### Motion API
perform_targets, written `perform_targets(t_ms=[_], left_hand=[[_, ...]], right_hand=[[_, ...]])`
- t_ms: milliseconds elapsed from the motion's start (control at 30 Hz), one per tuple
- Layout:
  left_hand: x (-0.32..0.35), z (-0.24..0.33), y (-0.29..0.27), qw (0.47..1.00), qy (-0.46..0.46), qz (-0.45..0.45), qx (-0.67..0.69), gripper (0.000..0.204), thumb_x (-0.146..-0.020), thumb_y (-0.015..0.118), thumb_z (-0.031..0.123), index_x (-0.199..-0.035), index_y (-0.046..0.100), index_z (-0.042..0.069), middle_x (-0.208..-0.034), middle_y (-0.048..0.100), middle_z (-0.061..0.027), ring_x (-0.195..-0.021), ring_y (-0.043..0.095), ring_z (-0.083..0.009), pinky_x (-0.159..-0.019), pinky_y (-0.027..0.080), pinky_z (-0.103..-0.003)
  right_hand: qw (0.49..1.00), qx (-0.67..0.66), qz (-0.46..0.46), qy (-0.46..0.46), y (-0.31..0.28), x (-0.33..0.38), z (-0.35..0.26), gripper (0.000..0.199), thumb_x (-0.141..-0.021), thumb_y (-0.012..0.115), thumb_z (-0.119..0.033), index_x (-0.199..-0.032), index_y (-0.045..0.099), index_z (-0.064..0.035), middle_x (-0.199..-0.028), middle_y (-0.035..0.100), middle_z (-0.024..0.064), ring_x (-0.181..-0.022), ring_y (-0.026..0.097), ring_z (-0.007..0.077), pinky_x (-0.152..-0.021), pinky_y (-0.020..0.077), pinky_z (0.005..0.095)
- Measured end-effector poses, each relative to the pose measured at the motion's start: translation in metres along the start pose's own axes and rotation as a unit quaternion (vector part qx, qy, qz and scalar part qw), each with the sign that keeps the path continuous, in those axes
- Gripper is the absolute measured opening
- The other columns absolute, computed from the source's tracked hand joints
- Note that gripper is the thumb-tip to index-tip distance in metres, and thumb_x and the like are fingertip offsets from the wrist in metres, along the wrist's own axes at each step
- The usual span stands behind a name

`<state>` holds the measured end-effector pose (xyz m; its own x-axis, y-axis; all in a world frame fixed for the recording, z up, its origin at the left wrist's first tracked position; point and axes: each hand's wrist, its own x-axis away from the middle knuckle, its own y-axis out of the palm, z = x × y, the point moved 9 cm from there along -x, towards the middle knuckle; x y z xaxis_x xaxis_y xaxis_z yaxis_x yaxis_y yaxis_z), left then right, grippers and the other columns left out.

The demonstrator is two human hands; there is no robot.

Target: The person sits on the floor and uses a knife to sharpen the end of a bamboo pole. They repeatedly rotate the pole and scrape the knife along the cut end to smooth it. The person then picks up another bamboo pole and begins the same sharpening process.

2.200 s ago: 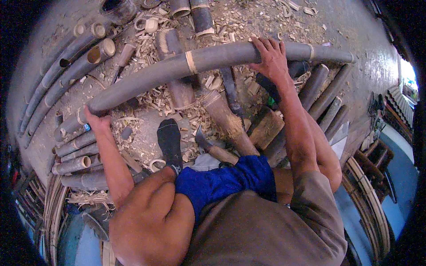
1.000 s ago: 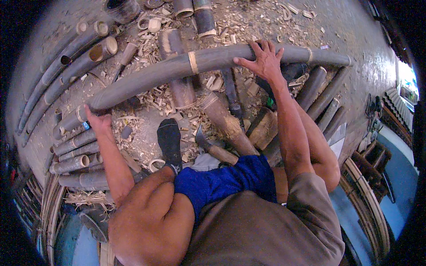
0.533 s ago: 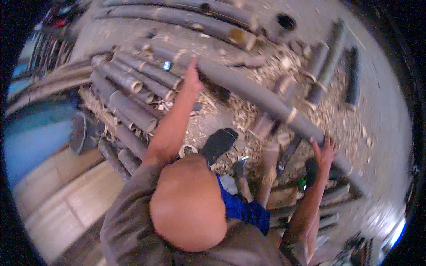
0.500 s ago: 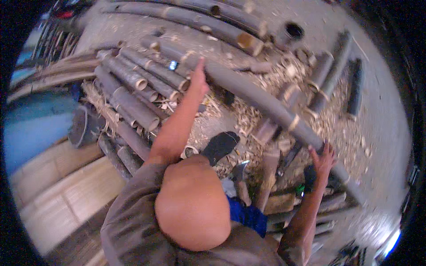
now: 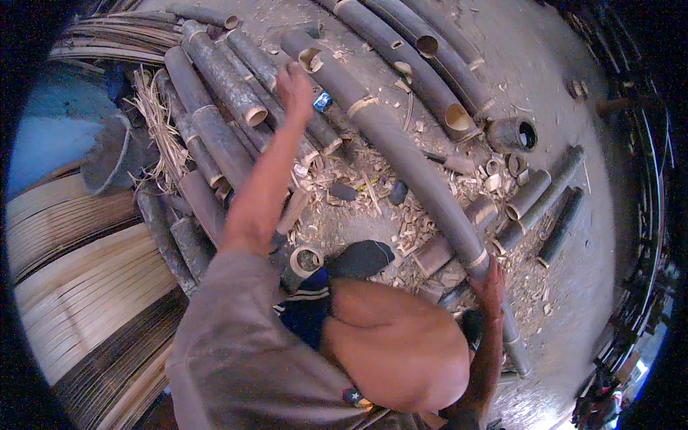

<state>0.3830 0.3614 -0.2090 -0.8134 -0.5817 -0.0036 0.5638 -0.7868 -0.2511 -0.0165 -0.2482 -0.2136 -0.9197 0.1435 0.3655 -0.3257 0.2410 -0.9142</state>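
Note:
A long grey-brown bamboo pole [image 5: 418, 166] with pale rings at its joints slants across the wood chips from the far middle to the near right. My right hand [image 5: 491, 288] grips it near its lower end, fingers along its side. My left hand [image 5: 294, 92] is away from the pole, over the stacked bamboo lengths [image 5: 229, 82], fingers loosely bent and apparently holding nothing. Just right of it is a small blue packet [image 5: 322, 101]. Part of the right hand's grip is hidden by the pole.
Split bamboo strips [image 5: 86, 276] lie at the left, near a dark bucket [image 5: 118, 161] and a bundle of shavings [image 5: 161, 129]. Thick bamboo poles [image 5: 408, 61] lie at the far side, a short tube [image 5: 512, 134] beside them. My bent knee [image 5: 398, 340] is in front.
My left hand has come off the bamboo pole and moved left over the stacked lengths. My right hand stays on the pole, whose angle in view is steeper. The view has shifted.

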Motion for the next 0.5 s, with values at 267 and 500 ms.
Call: perform_targets(t_ms=[267,500], left_hand=[[-0.188,-0.05,0.01,0.913,0.188,-0.087,-0.352,0.056,-0.093,0.057,0.02,-0.148,0.045,0.016,-0.153,0.044,-0.0168,-0.124,0.058,-0.0436,-0.102,0.049,-0.053],[-0.235,-0.091,0.05,0.852,0.319,-0.184,-0.372,0.078,-0.09,0.063,0.012,-0.158,0.029,0.027,-0.165,0.028,-0.0103,-0.127,0.054,-0.0488,-0.105,0.047,-0.057]], right_hand=[[0.981,-0.166,-0.098,-0.01,-0.049,-0.022,-0.063,0.089,-0.071,0.083,-0.023,-0.147,0.043,0.0009,-0.138,0.055,0.0284,-0.128,0.054,0.046,-0.106,0.0448,0.0494],[0.985,-0.151,-0.069,0.039,-0.046,-0.018,-0.06,0.086,-0.072,0.083,-0.025,-0.145,0.045,0.002,-0.133,0.058,0.0275,-0.122,0.057,0.0471,-0.103,0.0459,0.0506]])
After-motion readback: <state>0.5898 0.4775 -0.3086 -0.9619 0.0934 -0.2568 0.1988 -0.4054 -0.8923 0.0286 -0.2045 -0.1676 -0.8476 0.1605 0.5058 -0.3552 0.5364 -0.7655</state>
